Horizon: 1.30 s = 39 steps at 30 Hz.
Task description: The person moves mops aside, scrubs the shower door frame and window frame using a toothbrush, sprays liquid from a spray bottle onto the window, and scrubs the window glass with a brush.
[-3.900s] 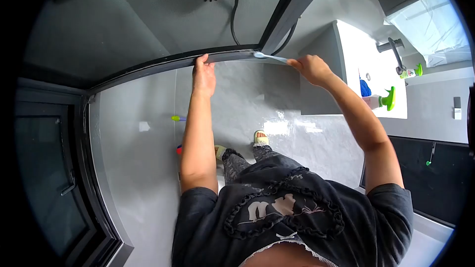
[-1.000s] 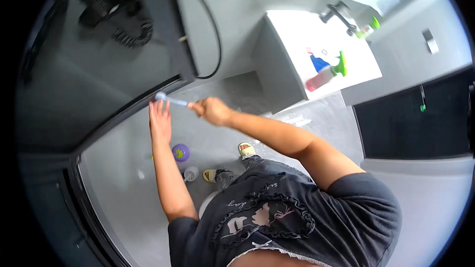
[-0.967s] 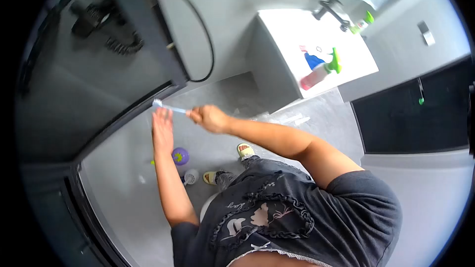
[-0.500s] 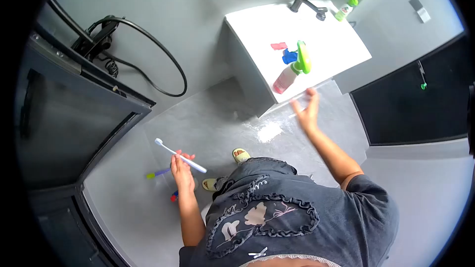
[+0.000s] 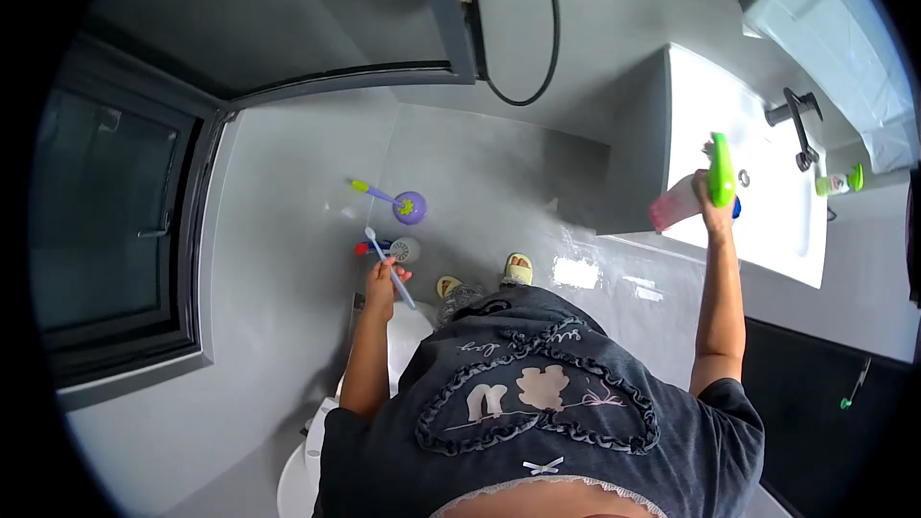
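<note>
My left hand [image 5: 381, 290] is closed around the handle of a pale toothbrush [image 5: 391, 269], its head pointing up and away from me. At the white washbasin counter [image 5: 767, 245], my right hand [image 5: 717, 214] grips the neck of a spray bottle [image 5: 679, 201] that has a bright green trigger head and pink liquid. The bottle is tilted over the counter's near edge; whether its base still touches the counter I cannot tell. A bit of blue material [image 5: 737, 208] shows just beside my right hand, mostly hidden.
A black faucet [image 5: 794, 125] and a second green-topped spray bottle [image 5: 838, 181] are at the basin's far side. On the floor are a purple brush with round base [image 5: 410, 208] and a red-and-blue item [image 5: 366, 248]. A white toilet [image 5: 407, 336] is at my left.
My right hand has moved from near the counter edge onto the spray bottle and closed on it. The view has turned left; the toothbrush stays in my left hand.
</note>
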### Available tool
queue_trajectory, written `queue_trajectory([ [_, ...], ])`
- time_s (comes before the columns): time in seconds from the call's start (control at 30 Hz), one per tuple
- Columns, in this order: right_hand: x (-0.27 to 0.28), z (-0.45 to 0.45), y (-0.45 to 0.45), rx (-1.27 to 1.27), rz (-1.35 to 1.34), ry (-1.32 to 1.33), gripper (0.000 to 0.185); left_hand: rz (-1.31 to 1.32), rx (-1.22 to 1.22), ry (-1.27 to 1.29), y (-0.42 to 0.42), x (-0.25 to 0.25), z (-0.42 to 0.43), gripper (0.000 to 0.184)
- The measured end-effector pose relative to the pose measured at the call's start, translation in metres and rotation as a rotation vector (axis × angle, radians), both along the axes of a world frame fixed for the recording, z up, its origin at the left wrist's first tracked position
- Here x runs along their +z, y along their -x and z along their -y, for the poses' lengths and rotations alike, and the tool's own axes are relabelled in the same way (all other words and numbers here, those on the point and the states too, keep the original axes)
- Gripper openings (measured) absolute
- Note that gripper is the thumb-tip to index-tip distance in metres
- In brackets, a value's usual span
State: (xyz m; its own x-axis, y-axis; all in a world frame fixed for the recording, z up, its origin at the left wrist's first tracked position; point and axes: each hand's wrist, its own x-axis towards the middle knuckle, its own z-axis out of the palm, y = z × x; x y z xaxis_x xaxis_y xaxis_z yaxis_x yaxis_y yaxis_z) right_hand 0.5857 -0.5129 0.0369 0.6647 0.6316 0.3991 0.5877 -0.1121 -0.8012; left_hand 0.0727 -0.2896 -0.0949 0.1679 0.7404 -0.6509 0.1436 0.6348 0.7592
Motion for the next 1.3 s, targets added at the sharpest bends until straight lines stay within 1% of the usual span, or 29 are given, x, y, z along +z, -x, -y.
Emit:
queue_trajectory([
  [0.07, 0.035, -0.050, 0.054, 0.280, 0.024, 0.042, 0.051, -0.007, 0.094, 0.021, 0.026, -0.010, 0.010, 0.028],
  [0.13, 0.034, -0.091, 0.099, 0.415, 0.008, 0.031, 0.052, 0.024, 0.142, 0.025, 0.053, -0.026, 0.019, 0.028],
  [0.2, 0.027, -0.131, 0.134, 0.550, -0.059, 0.101, 0.048, 0.043, 0.205, 0.057, 0.074, -0.032, 0.031, 0.028],
  [0.23, 0.016, -0.152, 0.148, 0.552, -0.039, 0.095, 0.045, 0.112, 0.251, 0.061, 0.095, -0.056, 0.035, 0.031],
  [0.27, 0.004, -0.171, 0.159, 0.553, -0.017, 0.091, 0.042, 0.119, 0.256, 0.061, 0.102, -0.054, 0.042, 0.031],
  [0.33, -0.012, -0.198, 0.175, 0.559, -0.078, 0.159, 0.035, 0.038, 0.351, 0.051, 0.113, -0.046, 0.056, 0.029],
  [0.37, -0.023, -0.211, 0.180, 0.471, -0.055, 0.261, 0.032, 0.065, 0.355, 0.058, 0.128, -0.055, 0.062, 0.030],
  [0.4, -0.023, -0.218, 0.185, 0.477, -0.050, 0.263, 0.032, 0.069, 0.362, 0.060, 0.135, -0.054, 0.068, 0.030],
  [0.47, -0.022, -0.231, 0.192, 0.423, -0.028, 0.177, 0.032, 0.046, 0.468, 0.122, 0.148, -0.053, 0.077, 0.030],
  [0.5, -0.022, -0.235, 0.193, 0.430, -0.023, 0.179, 0.032, 0.048, 0.499, 0.127, 0.154, -0.055, 0.081, 0.032],
  [0.57, -0.024, -0.240, 0.192, 0.425, -0.023, 0.054, 0.032, 0.048, 0.528, 0.136, 0.166, -0.059, 0.085, 0.031],
  [0.6, -0.023, -0.242, 0.193, 0.433, -0.019, 0.056, 0.032, 0.044, 0.550, 0.140, 0.170, -0.060, 0.085, 0.031],
  [0.67, -0.019, -0.247, 0.198, 0.418, -0.031, 0.202, 0.031, 0.064, 0.565, 0.135, 0.179, -0.065, 0.084, 0.031],
  [0.8, -0.016, -0.267, 0.217, 0.497, 0.017, 0.109, 0.031, 0.076, 0.566, 0.122, 0.189, -0.068, 0.074, 0.030],
  [0.83, -0.017, -0.272, 0.220, 0.510, 0.051, 0.167, 0.034, 0.082, 0.572, 0.115, 0.191, -0.068, 0.070, 0.030],
  [0.87, -0.018, -0.278, 0.223, 0.523, 0.054, 0.165, 0.034, 0.084, 0.584, 0.113, 0.192, -0.068, 0.067, 0.030],
  [0.93, -0.019, -0.290, 0.231, 0.416, 0.017, 0.323, 0.038, 0.104, 0.573, 0.096, 0.195, -0.067, 0.062, 0.029],
  [1.0, -0.021, -0.301, 0.237, 0.434, 0.038, 0.326, 0.040, 0.111, 0.588, 0.087, 0.202, -0.073, 0.058, 0.026],
  [1.07, -0.026, -0.313, 0.247, 0.560, 0.111, 0.219, 0.039, 0.123, 0.608, 0.082, 0.206, -0.075, 0.059, 0.026],
  [1.1, -0.015, -0.317, 0.259, 0.554, 0.111, 0.278, 0.038, 0.102, 0.621, 0.093, 0.206, -0.071, 0.057, 0.028],
  [1.2, -0.003, -0.347, 0.290, 0.593, 0.143, 0.286, 0.038, 0.145, 0.673, 0.065, 0.215, -0.074, 0.060, 0.027],
  [1.3, -0.005, -0.385, 0.323, 0.649, 0.158, 0.245, 0.039, 0.145, 0.712, 0.073, 0.223, -0.072, 0.061, 0.028],
])
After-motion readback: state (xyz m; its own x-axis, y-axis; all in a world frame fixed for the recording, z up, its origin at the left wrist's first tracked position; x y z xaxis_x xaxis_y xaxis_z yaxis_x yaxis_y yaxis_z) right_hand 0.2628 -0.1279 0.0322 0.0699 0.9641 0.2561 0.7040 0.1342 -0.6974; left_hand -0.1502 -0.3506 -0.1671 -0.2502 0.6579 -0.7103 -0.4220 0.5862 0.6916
